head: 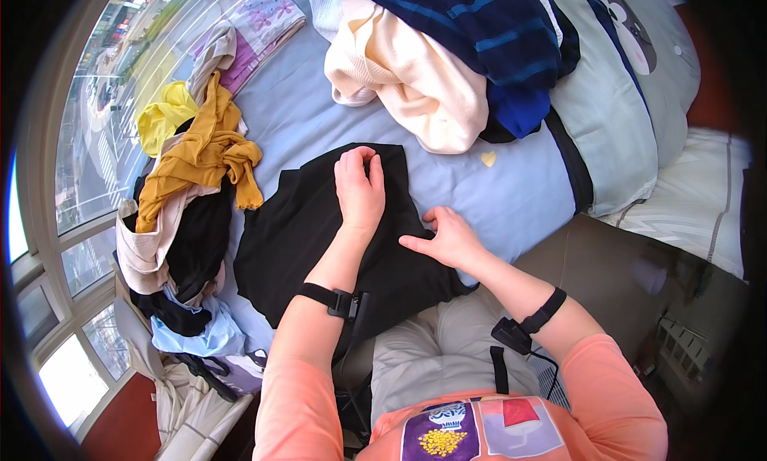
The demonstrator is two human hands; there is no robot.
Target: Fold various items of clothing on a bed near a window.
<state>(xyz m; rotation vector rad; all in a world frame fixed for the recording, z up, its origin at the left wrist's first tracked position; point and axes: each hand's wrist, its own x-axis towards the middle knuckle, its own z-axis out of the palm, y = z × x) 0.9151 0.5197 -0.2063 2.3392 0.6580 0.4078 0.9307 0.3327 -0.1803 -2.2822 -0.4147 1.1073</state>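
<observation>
A black garment (293, 239) lies spread over the light blue bedsheet, its lower edge hanging toward my lap. My left hand (361, 188) is over its upper part with loosely bent fingers, and a small gap shows between thumb and forefinger. Whether the fingertips touch the cloth is hard to see. Beside the garment's right edge is my right hand (449, 239), thumb and fingers spread apart with nothing between them. The thumb tip reaches over the black cloth. Black straps with small devices circle both forearms.
Beyond the garment are a cream knit garment (413, 83) and a dark blue striped one (497, 35). Along the window (102, 131) on the left lies a clothes pile with a mustard piece (192, 155). A folded grey-green quilt (617, 131) borders the bed (515, 197) at right.
</observation>
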